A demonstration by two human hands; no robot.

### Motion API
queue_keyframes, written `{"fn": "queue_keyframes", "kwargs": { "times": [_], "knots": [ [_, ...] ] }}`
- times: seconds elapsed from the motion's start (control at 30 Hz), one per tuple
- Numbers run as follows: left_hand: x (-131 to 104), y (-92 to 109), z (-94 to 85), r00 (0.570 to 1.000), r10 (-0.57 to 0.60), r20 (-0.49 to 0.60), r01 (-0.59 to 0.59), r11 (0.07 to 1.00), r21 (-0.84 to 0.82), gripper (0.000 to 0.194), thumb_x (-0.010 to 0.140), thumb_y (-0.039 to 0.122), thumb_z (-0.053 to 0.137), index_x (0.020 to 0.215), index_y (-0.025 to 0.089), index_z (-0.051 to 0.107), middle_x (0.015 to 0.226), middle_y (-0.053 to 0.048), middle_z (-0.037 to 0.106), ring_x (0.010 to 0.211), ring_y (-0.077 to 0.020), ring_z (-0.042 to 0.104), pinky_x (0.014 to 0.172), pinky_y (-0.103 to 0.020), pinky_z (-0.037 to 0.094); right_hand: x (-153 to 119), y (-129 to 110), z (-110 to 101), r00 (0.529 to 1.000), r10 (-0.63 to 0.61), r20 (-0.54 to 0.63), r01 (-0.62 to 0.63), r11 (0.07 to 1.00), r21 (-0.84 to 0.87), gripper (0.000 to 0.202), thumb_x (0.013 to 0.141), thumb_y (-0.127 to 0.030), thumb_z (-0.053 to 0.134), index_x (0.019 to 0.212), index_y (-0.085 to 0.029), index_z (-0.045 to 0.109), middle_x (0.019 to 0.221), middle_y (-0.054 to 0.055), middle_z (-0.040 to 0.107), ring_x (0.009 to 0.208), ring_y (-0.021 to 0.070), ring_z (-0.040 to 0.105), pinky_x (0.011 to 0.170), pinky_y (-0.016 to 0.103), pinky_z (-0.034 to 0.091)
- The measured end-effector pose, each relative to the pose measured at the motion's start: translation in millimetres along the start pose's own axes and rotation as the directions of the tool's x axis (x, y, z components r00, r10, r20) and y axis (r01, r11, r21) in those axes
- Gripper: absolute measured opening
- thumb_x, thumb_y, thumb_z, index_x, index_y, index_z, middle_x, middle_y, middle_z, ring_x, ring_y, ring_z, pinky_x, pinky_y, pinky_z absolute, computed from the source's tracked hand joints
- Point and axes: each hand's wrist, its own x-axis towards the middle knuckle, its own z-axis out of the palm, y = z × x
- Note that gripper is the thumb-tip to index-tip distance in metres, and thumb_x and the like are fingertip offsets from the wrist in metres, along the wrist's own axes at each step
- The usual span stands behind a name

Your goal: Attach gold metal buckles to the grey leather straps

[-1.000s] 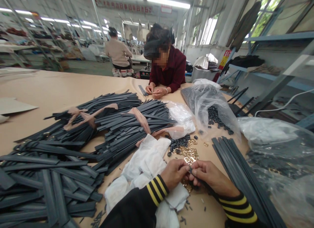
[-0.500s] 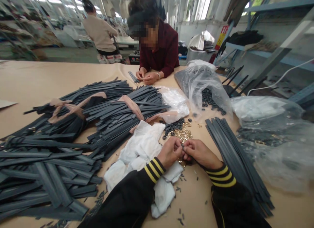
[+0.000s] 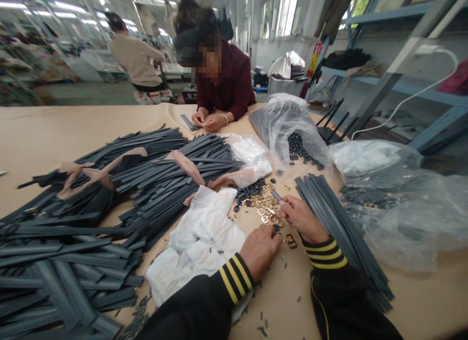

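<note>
- Strap [image 3: 277,195]: a dark, narrow strip was pinched near its end between the fingers of the right hand [image 3: 302,218], just above the heap of gold buckles [image 3: 268,209] on the table [image 3: 47,130]. How far it ran under the hand could not be told.
- Handling, as judged: the strap looked light, flat and bendy, likely to droop if held by one tip; a pinch close to the end being worked appeared the soundest hold.
- Left hand [image 3: 260,251]: lay knuckles up beside the white cloth [image 3: 204,237], fingertips closed on a small dark loop [image 3: 276,228]; the grip itself was partly hidden.
- One loose buckle [image 3: 291,241] lay between the two hands, touching neither.
- Small black loops [image 3: 250,191] were heaped just beyond the buckles. These parts looked small, hard and smooth, apt to slip from the fingers.
- A stack of like straps [image 3: 336,223] lay to the right of the right hand; tied bundles [image 3: 164,174] covered the left of the table.
- A clear bag [image 3: 288,125] of dark loops stood beyond.
- A co-worker [image 3: 223,81] opposite handled small parts.
</note>
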Motion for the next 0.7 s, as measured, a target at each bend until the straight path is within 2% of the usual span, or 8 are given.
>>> {"fn": "queue_keyframes", "kwargs": {
  "times": [0.13,0.2,0.27,0.33,0.4,0.47,0.6,0.7],
  "knots": [
    [1,-1,5.5,0.996,-0.086,0.030,0.087,0.995,-0.048,0.023,0.081,0.007,0.028,0.090,0.012,0.049,0.093,-0.011,0.050,0.087,-0.0214,0.046,0.071,-0.035,0.043,-7,-8,3,0.994,0.009,0.110,-0.006,1.000,-0.023,0.022,0.078,-0.035,0.042,0.063,-0.018,0.043,0.050,-0.007,0.043,0.039,0.0056,0.035,0.039,0.019,0.030],
    [0,-8,8.1,0.991,-0.128,-0.029,0.123,0.982,-0.141,0.023,0.079,0.007,0.031,0.094,0.012,0.047,0.094,-0.012,0.052,0.086,-0.0214,0.048,0.071,-0.035,0.042,-9,-9,5,0.989,0.025,0.149,-0.019,0.999,-0.043,0.021,0.078,-0.035,0.043,0.065,-0.018,0.044,0.052,-0.006,0.046,0.042,0.0071,0.039,0.041,0.020,0.032],
    [0,-20,9.7,0.960,-0.238,-0.148,0.179,0.927,-0.329,0.021,0.074,0.007,0.038,0.093,0.014,0.046,0.090,-0.009,0.054,0.082,-0.0190,0.049,0.070,-0.032,0.042,-9,-5,10,0.991,-0.031,0.130,0.045,0.993,-0.106,0.019,0.076,-0.034,0.047,0.067,-0.017,0.047,0.057,-0.004,0.049,0.049,0.0094,0.044,0.046,0.021,0.035],
    [0,-32,9.7,0.893,-0.383,-0.236,0.199,0.808,-0.555,0.018,0.069,0.005,0.043,0.083,0.015,0.046,0.081,-0.005,0.055,0.075,-0.0154,0.050,0.067,-0.027,0.041,-5,-1,17,0.986,-0.085,0.140,0.105,0.984,-0.142,0.023,0.075,-0.037,0.050,0.069,-0.015,0.052,0.061,-0.001,0.054,0.058,0.0128,0.049,0.051,0.022,0.038],
    [1,-41,9.6,0.853,-0.469,-0.231,0.160,0.654,-0.740,0.014,0.067,0.005,0.042,0.075,0.016,0.045,0.072,-0.002,0.055,0.068,-0.0128,0.051,0.061,-0.023,0.040,-2,3,25,0.980,-0.094,0.175,0.117,0.985,-0.127,0.029,0.074,-0.042,0.050,0.071,-0.014,0.055,0.066,0.002,0.058,0.065,0.0158,0.052,0.055,0.023,0.040],
    [1,-45,11.1,0.857,-0.477,-0.196,0.103,0.531,-0.841,0.012,0.069,0.006,0.040,0.074,0.016,0.046,0.069,-0.002,0.056,0.063,-0.0120,0.052,0.058,-0.022,0.040,1,6,31,0.979,-0.082,0.187,0.103,0.990,-0.100,0.033,0.073,-0.046,0.050,0.074,-0.013,0.057,0.070,0.003,0.060,0.068,0.0176,0.053,0.057,0.024,0.041],
    [4,-50,21.7,0.866,-0.479,-0.142,0.066,0.392,-0.918,0.006,0.074,0.019,0.045,0.071,0.014,0.048,0.064,-0.003,0.056,0.057,-0.0123,0.051,0.054,-0.024,0.039,6,15,32,0.985,-0.043,0.167,0.064,0.991,-0.122,0.038,0.066,-0.053,0.053,0.069,-0.016,0.059,0.064,0.002,0.060,0.062,0.0184,0.054,0.054,0.024,0.041],
    [8,-58,31.8,0.870,-0.491,-0.042,0.037,0.150,-0.988,0.018,0.069,0.029,0.056,0.073,0.015,0.045,0.061,-0.002,0.056,0.052,-0.0120,0.052,0.050,-0.023,0.038,13,24,28,0.977,-0.050,0.208,0.084,0.984,-0.156,0.041,0.061,-0.057,0.055,0.066,-0.017,0.058,0.061,0.002,0.058,0.061,0.0191,0.054,0.053,0.025,0.041]
  ]
}}
